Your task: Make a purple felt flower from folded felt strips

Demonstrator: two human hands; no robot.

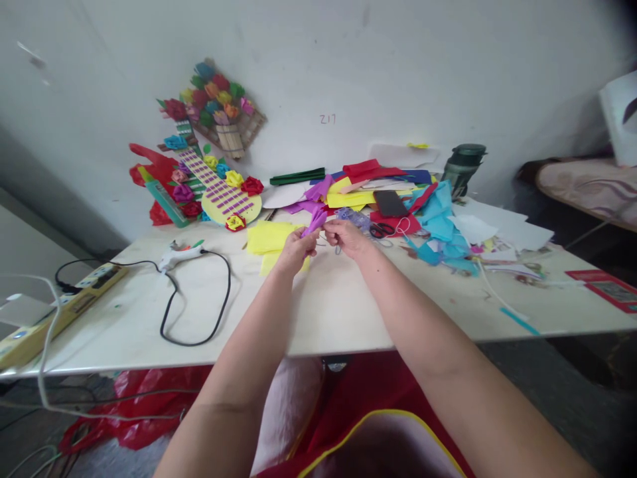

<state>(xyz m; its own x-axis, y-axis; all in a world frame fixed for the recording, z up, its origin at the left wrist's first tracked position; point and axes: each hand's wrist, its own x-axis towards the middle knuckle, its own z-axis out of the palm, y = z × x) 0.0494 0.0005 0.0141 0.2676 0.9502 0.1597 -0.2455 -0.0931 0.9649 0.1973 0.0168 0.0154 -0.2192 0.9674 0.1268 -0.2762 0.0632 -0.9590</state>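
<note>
Over the middle of the table, my left hand [297, 251] is closed around a folded piece of purple crepe paper [314, 220], which sticks up past the fingers. Close beside it, my right hand [344, 236] pinches at the paper's right edge; its fingertips hide the exact grip. Yellow crepe paper sheets [271, 238] lie under and left of my left hand. Just beyond my right hand are black-handled scissors [381, 230] and a clear bluish plastic wrapping [354, 217].
A glue gun [180, 255] with a looped black cord lies left, near a power strip [60, 312]. Paper-flower decorations [231, 199] lean on the wall. Behind my hands lie coloured papers, a dark phone [390, 203] and blue crepe paper [438, 216]; a green bottle [464, 169] stands at right.
</note>
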